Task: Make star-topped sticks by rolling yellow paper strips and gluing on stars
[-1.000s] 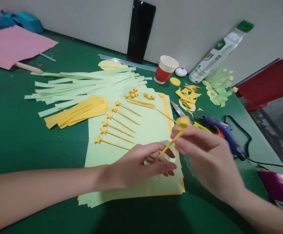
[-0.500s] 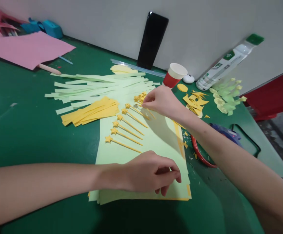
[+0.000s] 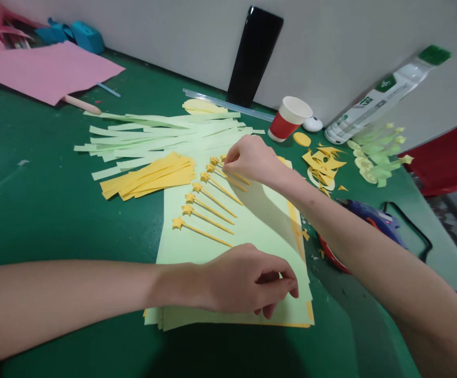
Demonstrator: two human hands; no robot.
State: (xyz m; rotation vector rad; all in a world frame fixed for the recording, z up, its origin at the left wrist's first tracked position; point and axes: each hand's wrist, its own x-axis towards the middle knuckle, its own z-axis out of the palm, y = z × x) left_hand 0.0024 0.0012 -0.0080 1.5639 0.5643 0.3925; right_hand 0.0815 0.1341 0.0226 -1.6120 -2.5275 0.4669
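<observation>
Several yellow paper stars on thin yellow sticks (image 3: 217, 209) lie in a slanting, fanned row on a stack of pale green paper (image 3: 267, 231). At the row's far end, my right hand (image 3: 250, 157) pinches one star stick near its star, thumb and forefinger together. The fingers partly cover that stick and its neighbours. My left hand (image 3: 247, 281) rests on the lower part of the stack, below the nearest star stick. Its fingers are curled with the thumb close to the forefinger, and nothing shows between them.
Pale green paper strips (image 3: 141, 136) and yellow strips (image 3: 153, 176) lie left of the stack. Behind are a red-and-white paper cup (image 3: 289, 121) and a phone (image 3: 255, 58) leaning on the wall. Yellow scraps (image 3: 325, 167), a bottle (image 3: 385, 97) and a blue glue gun (image 3: 378, 218) are on the right.
The bunched stars by my right hand are now more spread out, with another one set apart in the row. My left hand keeps its place on the paper. The view has shifted slightly.
</observation>
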